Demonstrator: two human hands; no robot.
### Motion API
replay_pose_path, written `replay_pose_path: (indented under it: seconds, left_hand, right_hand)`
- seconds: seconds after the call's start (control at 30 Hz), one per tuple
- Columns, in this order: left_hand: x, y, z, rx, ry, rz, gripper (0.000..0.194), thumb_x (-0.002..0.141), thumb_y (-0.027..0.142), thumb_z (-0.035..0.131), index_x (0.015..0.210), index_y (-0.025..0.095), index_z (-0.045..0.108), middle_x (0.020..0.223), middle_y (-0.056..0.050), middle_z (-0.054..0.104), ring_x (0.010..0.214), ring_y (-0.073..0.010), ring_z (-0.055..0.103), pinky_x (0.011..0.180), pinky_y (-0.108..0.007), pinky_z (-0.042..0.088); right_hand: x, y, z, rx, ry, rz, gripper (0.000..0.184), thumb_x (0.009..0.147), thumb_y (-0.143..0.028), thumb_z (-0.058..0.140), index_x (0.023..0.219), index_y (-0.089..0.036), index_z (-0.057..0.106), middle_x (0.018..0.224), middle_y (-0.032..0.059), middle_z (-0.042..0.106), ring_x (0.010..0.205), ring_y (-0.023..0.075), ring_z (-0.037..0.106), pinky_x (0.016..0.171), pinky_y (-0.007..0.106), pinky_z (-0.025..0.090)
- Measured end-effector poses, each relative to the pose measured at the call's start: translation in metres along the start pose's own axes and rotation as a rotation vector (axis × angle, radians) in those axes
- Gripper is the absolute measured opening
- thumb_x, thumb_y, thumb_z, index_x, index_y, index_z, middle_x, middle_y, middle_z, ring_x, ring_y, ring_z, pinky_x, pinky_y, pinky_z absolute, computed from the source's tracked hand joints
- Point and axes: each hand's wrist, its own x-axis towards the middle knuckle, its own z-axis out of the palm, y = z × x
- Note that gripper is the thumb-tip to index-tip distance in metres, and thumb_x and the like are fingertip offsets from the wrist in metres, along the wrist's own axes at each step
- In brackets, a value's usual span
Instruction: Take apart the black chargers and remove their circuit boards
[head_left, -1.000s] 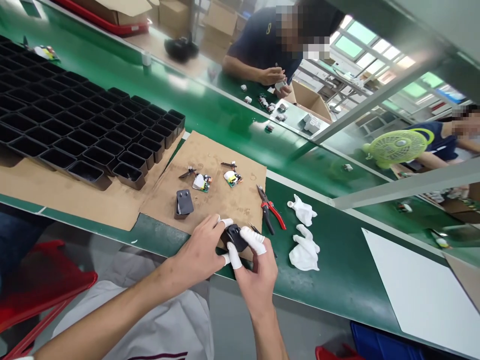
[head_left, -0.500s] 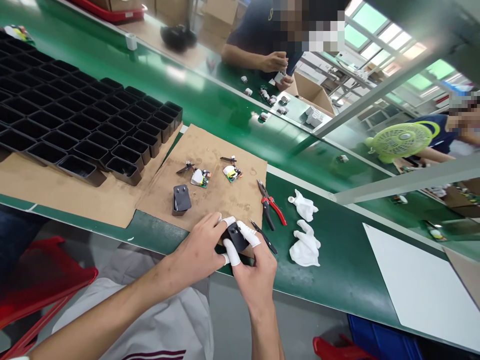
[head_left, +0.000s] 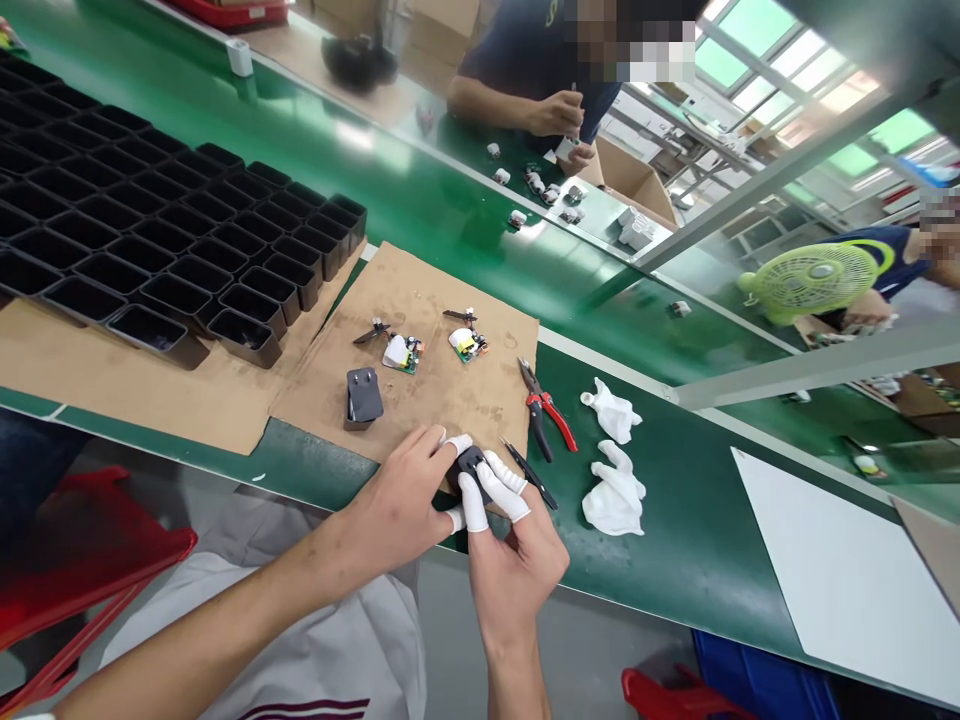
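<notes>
Both my hands meet at the near edge of the green belt, pinching a small black charger housing (head_left: 466, 463). My left hand (head_left: 401, 497) grips it from the left and my right hand (head_left: 514, 545) from below right. White finger cots cover several fingertips. On the brown cardboard sheet (head_left: 439, 385) beyond lie a second black charger housing (head_left: 363, 396) and two small circuit boards (head_left: 403, 353) (head_left: 466, 343). Black tweezers (head_left: 529, 472) lie just right of my right hand's fingers.
Red-handled pliers (head_left: 545, 410) and two white gloves (head_left: 613, 485) lie on the belt to the right. A black tray of empty cells (head_left: 150, 255) fills the left. A white sheet (head_left: 855, 585) lies at the far right. Across the belt a person handles small parts, near a green fan (head_left: 802, 280).
My hands have stayed at the belt edge on the black housing. My right fingers have closed further over it. The view has shifted slightly.
</notes>
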Motion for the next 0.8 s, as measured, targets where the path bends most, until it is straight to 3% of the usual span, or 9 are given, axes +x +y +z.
replay_pose_path:
  seconds: [0.17, 0.37, 0.63, 0.7, 0.8]
  left_hand:
    - [-0.001, 0.001, -0.002, 0.003, -0.025, -0.007, 0.054, 0.07, -0.005, 0.064, 0.117, 0.022, 0.062, 0.108, -0.006, 0.064, 0.101, -0.0294, 0.062, 0.087, -0.043, 0.056]
    - [-0.001, 0.002, -0.003, 0.003, -0.037, -0.001, 0.04, 0.076, -0.002, 0.064, 0.107, 0.022, 0.06, 0.109, -0.007, 0.065, 0.1, -0.0297, 0.061, 0.087, -0.044, 0.056]
    - [0.0, -0.002, -0.013, -0.169, -0.035, -0.025, 0.041, 0.076, 0.001, 0.067, 0.11, 0.022, 0.064, 0.109, -0.006, 0.064, 0.104, -0.028, 0.064, 0.091, -0.042, 0.056]
    - [0.0, -0.003, -0.02, -0.281, -0.069, -0.041, 0.045, 0.08, 0.002, 0.065, 0.12, 0.023, 0.067, 0.113, -0.006, 0.066, 0.108, -0.0271, 0.065, 0.097, -0.041, 0.058]
    - [0.001, -0.002, -0.028, -0.41, -0.086, -0.08, 0.035, 0.099, 0.009, 0.053, 0.125, 0.025, 0.07, 0.118, -0.007, 0.071, 0.116, -0.0264, 0.067, 0.105, -0.042, 0.058]
  right_hand:
    - [0.003, -0.005, -0.002, -0.05, 0.002, -0.048, 0.021, 0.1, -0.009, 0.084, 0.115, -0.023, 0.088, 0.113, 0.0092, 0.09, 0.096, 0.0238, 0.089, 0.083, 0.035, 0.076]
    - [0.007, -0.002, -0.009, -0.054, -0.09, -0.064, 0.014, 0.102, -0.011, 0.081, 0.107, -0.023, 0.086, 0.115, 0.0096, 0.087, 0.102, 0.0243, 0.088, 0.084, 0.034, 0.075]
    - [0.008, 0.022, -0.014, -0.132, -0.188, -0.287, 0.024, 0.105, -0.01, 0.077, 0.12, -0.026, 0.085, 0.111, 0.0112, 0.084, 0.099, 0.0262, 0.088, 0.08, 0.035, 0.076]
    - [0.009, 0.029, -0.016, -0.121, -0.206, -0.331, 0.028, 0.106, -0.012, 0.077, 0.128, -0.027, 0.085, 0.112, 0.0118, 0.085, 0.101, 0.0278, 0.09, 0.082, 0.037, 0.077]
    - [0.01, 0.036, -0.019, -0.108, -0.243, -0.382, 0.035, 0.105, -0.015, 0.081, 0.137, -0.027, 0.083, 0.109, 0.0113, 0.086, 0.1, 0.0288, 0.091, 0.082, 0.037, 0.078]
